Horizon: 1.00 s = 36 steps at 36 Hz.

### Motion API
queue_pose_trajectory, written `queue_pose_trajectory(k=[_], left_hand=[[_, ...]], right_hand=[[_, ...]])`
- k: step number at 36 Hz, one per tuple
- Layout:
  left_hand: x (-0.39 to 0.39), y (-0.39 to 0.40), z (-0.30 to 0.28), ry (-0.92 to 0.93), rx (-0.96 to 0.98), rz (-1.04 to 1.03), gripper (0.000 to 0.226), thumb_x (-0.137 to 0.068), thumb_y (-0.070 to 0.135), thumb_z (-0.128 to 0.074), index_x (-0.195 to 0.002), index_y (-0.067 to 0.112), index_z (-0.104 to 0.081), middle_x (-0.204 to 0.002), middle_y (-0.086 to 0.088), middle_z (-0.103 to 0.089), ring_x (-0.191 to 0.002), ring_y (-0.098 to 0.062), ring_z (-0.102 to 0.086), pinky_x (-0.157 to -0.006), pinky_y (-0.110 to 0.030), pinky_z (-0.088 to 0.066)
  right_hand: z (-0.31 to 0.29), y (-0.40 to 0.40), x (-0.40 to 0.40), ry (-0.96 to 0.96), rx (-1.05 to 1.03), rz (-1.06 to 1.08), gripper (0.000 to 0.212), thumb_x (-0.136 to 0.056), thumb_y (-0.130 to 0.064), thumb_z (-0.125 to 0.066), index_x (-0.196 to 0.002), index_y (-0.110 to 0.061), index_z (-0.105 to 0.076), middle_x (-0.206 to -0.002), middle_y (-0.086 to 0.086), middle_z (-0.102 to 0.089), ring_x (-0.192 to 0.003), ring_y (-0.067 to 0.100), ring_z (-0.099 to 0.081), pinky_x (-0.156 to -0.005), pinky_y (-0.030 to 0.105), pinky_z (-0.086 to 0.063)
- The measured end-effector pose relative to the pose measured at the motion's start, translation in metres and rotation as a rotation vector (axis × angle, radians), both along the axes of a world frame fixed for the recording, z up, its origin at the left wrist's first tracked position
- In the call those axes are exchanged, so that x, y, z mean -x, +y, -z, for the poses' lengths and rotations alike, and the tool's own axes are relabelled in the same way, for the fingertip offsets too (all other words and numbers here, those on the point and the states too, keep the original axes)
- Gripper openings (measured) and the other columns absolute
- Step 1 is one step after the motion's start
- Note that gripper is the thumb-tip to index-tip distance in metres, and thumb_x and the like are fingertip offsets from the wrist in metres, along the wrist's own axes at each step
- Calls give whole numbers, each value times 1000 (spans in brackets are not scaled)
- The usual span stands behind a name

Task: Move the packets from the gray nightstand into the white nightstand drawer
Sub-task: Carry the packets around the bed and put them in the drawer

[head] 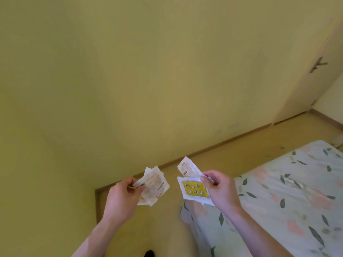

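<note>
A plain yellow-green wall (130, 71) fills most of the view, from nine o'clock across to two o'clock. Along its foot runs a light wooden baseboard (222, 143), slanting from the centre up toward three o'clock and turning a corner near seven o'clock. Beneath it lies a tan floor (278, 134). At two o'clock stands a pale door (311, 80), with a dark lever handle (317, 65) on it. A bed (289, 197) takes up the four o'clock corner, covered by a light sheet printed with grey-green leaves and faint pink flowers. A small dark object (149, 254) sits at six o'clock, too cropped to identify.
</note>
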<state>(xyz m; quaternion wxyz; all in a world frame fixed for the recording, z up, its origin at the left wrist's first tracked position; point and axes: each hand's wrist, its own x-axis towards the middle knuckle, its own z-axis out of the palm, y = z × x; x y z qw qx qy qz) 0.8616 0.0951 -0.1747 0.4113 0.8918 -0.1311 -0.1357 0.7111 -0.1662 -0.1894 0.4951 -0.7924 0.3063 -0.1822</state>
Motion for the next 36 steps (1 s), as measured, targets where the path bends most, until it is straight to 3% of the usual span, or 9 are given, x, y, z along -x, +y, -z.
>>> queue_pose_trajectory(k=[7, 12, 14, 18, 26, 30, 36], left_hand=[[-123, -59, 12, 21, -18, 146, 20, -89, 30, -70, -72, 26, -61, -54, 15, -60, -43, -5, -48, -45, -25, -35], [-183, -126, 9, 46, 15, 276, 19, -88, 28, -71, -71, 32, -62, -60, 18, -64, -50, -2, -53, -48, -25, -38], [-204, -159, 7, 30, 21, 345, 19, -87, 28, -72, -75, 38, -61, -62, 19, -65, -52, -1, -55, -48, -21, -36], [-244, -232, 7, -17, 17, 449, 20, -85, 27, -73, -76, 39, -61, -66, 20, -67, -59, -1, -61, -49, -17, -38], [-321, -380, -2, -43, -9, 564, 20, -85, 26, -74, -69, 31, -62, -69, 20, -69, -63, 0, -63, -55, -20, -40], [-355, -449, -12, -64, 15, 634, 18, -87, 26, -74, -72, 29, -64, -69, 17, -70, -65, -3, -65, -57, -22, -44], [-388, -552, -17, -57, 41, 716, 18, -87, 29, -73, -72, 28, -64, -67, 15, -69, -59, -4, -62, -54, -23, -43]], right_hand=[[1, -31, -82, 43, -2, 148, 12, -91, -30, -71, -88, -41, -74, -75, -14, -74, -65, 5, -68, -54, 13, -47], [-5, -69, -111, 20, 34, 295, 16, -89, -26, -73, -83, -41, -74, -68, -9, -73, -58, 9, -66, -52, 24, -51], [-5, -90, -123, 2, 34, 358, 15, -90, -25, -73, -82, -37, -75, -66, -10, -72, -56, 6, -66, -49, 18, -48], [-1, -139, -150, -2, 29, 466, 13, -90, -26, -74, -82, -36, -74, -68, -16, -73, -57, -1, -66, -48, 8, -44], [14, -257, -210, 11, -33, 599, 4, -91, -32, -73, -90, -35, -74, -76, -17, -74, -66, 4, -70, -58, 26, -57], [6, -315, -237, -11, -11, 657, 7, -90, -31, -74, -87, -37, -74, -75, -19, -73, -65, 2, -67, -54, 16, -51], [-12, -396, -258, 1, 5, 735, 6, -91, -33, -73, -87, -39, -74, -76, -18, -74, -67, 2, -70, -57, 23, -57]])
